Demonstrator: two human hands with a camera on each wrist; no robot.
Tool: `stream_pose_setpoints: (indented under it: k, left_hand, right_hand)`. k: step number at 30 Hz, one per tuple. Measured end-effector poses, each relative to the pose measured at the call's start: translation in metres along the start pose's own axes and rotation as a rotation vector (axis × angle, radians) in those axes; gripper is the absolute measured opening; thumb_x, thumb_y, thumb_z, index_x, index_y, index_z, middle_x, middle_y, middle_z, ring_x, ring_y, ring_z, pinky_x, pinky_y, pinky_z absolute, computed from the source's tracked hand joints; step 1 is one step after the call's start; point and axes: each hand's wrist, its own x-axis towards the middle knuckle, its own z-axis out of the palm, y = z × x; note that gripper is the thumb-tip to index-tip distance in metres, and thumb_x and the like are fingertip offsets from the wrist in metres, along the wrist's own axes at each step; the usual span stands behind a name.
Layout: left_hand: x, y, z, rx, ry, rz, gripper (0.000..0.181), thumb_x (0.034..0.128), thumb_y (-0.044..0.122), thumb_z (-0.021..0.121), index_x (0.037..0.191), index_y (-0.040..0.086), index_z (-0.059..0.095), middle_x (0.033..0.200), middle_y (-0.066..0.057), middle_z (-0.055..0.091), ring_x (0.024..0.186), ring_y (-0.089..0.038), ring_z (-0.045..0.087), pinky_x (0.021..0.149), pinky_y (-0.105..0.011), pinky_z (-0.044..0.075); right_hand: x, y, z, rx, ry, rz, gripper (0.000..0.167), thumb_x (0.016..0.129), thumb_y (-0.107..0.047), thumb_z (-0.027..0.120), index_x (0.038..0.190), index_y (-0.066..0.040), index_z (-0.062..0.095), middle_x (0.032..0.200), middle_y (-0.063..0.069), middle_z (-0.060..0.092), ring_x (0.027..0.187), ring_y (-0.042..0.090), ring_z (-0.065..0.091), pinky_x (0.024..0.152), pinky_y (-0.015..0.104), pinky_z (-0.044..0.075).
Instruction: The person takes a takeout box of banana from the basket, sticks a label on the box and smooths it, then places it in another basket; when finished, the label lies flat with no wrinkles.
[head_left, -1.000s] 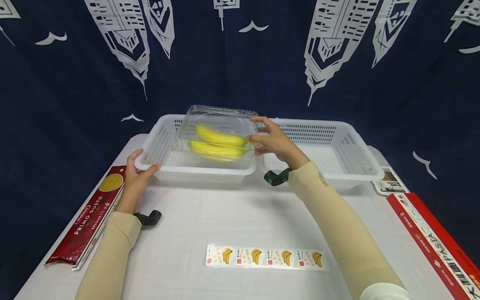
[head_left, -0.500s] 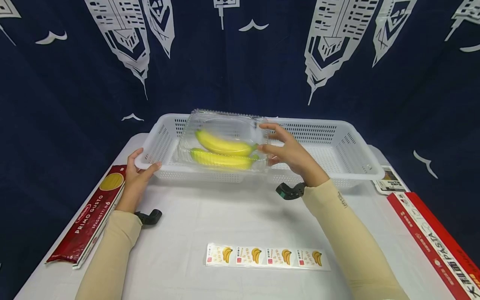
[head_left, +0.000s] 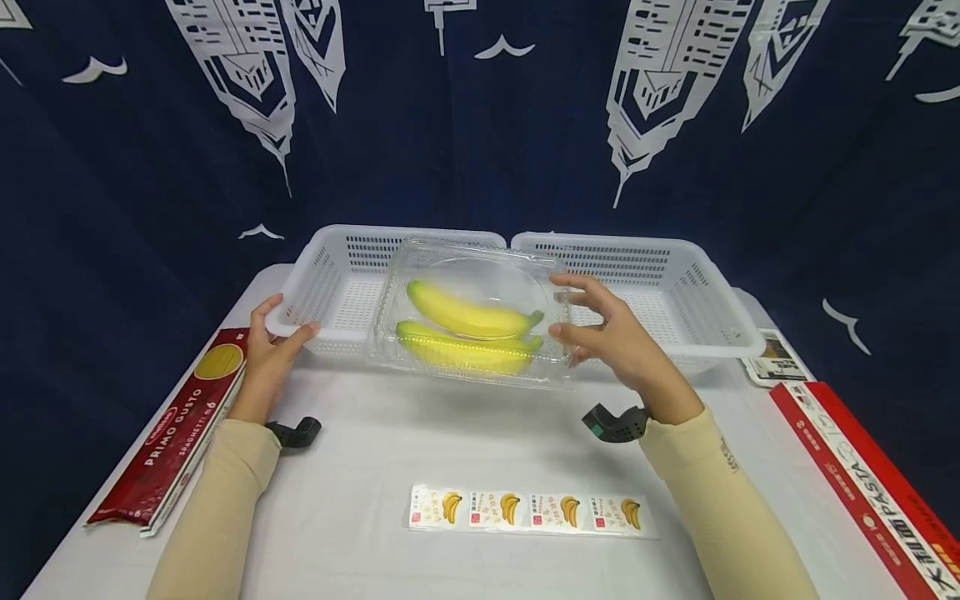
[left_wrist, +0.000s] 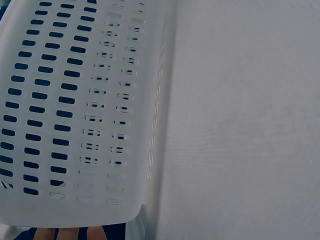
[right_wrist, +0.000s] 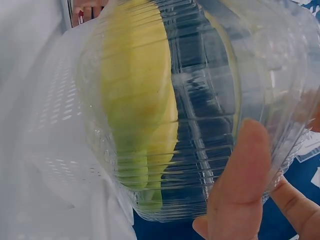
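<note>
My right hand (head_left: 618, 342) holds the right end of a clear plastic clamshell container (head_left: 480, 271), raised and tilted in front of the baskets. Inside it lie two yellow bananas, an upper banana (head_left: 472, 312) and a lower banana (head_left: 465, 350), with greenish tips. The right wrist view shows a digit pressed against the ribbed clear container (right_wrist: 195, 140). At the left, my left hand (head_left: 270, 358) grips the front left corner of a white perforated basket (head_left: 337, 337). Only a few left fingertips (left_wrist: 67, 234) appear below the basket wall (left_wrist: 65, 212) in the left wrist view.
Beside it stands a second white basket (head_left: 708, 342). A strip of banana labels (head_left: 532, 511) lies at the front. A red spaghetti pack (head_left: 180, 433) is at the left, a red pasta pack (head_left: 862, 483) and another flat pack (head_left: 774, 362) at the right.
My right hand has brought the container of bananas out from over the left basket, rightward and toward me. The left hand has stayed on the basket corner.
</note>
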Motion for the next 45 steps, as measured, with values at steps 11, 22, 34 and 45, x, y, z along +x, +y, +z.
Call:
stream_pose_setpoints:
  k: [11, 22, 34, 45]
  left_hand:
    - [0.003, -0.001, -0.002, -0.006, 0.0, -0.014, 0.081, 0.1048, 0.004, 0.067, 0.168, 0.032, 0.025, 0.169, -0.01, 0.031, 0.143, -0.023, 0.042, 0.122, -0.033, 0.041]
    - [0.0, -0.001, -0.003, -0.008, 0.001, -0.017, 0.081, 0.1049, 0.005, 0.067, 0.168, 0.031, 0.024, 0.171, -0.011, 0.029, 0.144, -0.025, 0.042, 0.123, -0.036, 0.04]
    - [-0.001, 0.0, -0.001, 0.002, -0.005, -0.032, 0.08, 0.1056, 0.007, 0.067, 0.168, 0.034, 0.024, 0.171, -0.009, 0.029, 0.143, -0.023, 0.042, 0.124, -0.037, 0.038]
    - [0.0, 0.0, -0.001, 0.0, -0.02, -0.021, 0.081, 0.1062, 0.006, 0.066, 0.169, 0.032, 0.021, 0.173, -0.009, 0.028, 0.147, -0.026, 0.04, 0.124, -0.038, 0.038]
  right_hand:
    - [-0.048, 0.016, -0.008, 0.066, 0.012, -0.038, 0.066, 0.096, 0.004, 0.068, 0.157, -0.009, 0.048, 0.16, 0.032, 0.041, 0.074, 0.016, 0.073, 0.062, 0.031, 0.061]
    - [-0.079, 0.041, -0.013, 0.081, -0.033, -0.095, 0.067, 0.096, 0.009, 0.066, 0.148, -0.032, 0.06, 0.158, 0.036, 0.038, 0.06, 0.013, 0.061, 0.06, 0.03, 0.06]
    - [-0.1, 0.071, -0.015, 0.067, -0.061, -0.053, 0.064, 0.098, 0.006, 0.065, 0.148, -0.033, 0.058, 0.155, 0.031, 0.037, 0.063, 0.01, 0.061, 0.062, 0.03, 0.058]
    - [-0.099, 0.087, -0.02, 0.061, -0.085, -0.059, 0.062, 0.1, 0.005, 0.066, 0.149, -0.032, 0.06, 0.148, 0.013, 0.05, 0.061, 0.01, 0.06, 0.059, 0.03, 0.057]
